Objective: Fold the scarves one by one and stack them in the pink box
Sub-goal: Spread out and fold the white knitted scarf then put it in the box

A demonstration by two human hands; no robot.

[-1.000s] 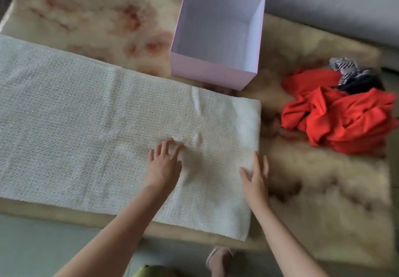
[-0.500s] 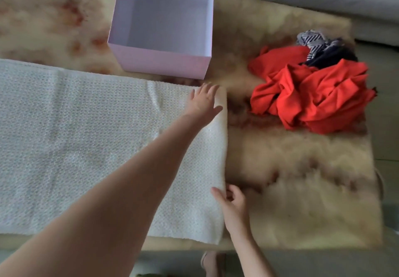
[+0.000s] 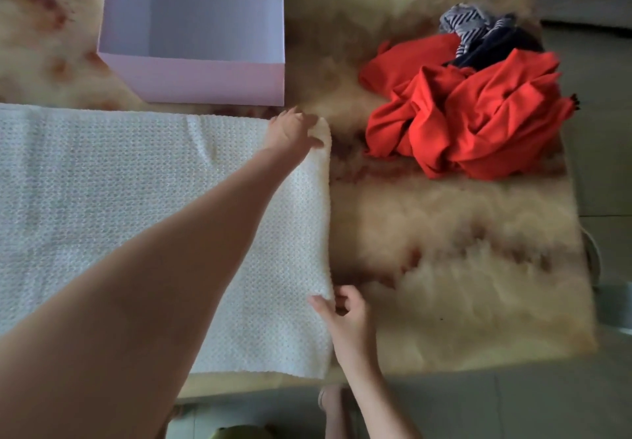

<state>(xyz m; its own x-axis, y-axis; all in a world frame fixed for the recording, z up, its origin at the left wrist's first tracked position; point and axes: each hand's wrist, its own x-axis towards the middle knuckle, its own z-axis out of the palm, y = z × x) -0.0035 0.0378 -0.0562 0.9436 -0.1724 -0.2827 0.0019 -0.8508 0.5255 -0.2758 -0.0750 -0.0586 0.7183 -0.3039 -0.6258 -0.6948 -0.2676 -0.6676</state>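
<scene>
The fluffy rug (image 3: pixel 444 267) is the biggest thing here, and its long hairs could catch the knit and drag when the cloth is lifted.

The white scarf (image 3: pixel 102 171) lies flat on the rug, and it runs out of view on the left. It is long and floppy. If only one end is pulled over, the sides may not line up and the fold will be crooked. Its near side lies close to the rug's front edge, so a tug that way could slide it off.

The pink box (image 3: pixel 205 79) stands just behind the scarf with nothing in it. A high swing of the cloth could bump it.

The red scarf (image 3: pixel 478 113) is in a heap to the right, well apart, with a striped scarf (image 3: pixel 472 24) tucked behind it. They look safe.

The left hand (image 3: pixel 290 129) is on the far right corner of the white scarf. It is blurry, so I cannot tell if it grips. The right hand (image 3: pixel 345 319) pinches the near part of the same end between thumb and curled fingers. If one hand lifts first, the end will twist.
</scene>
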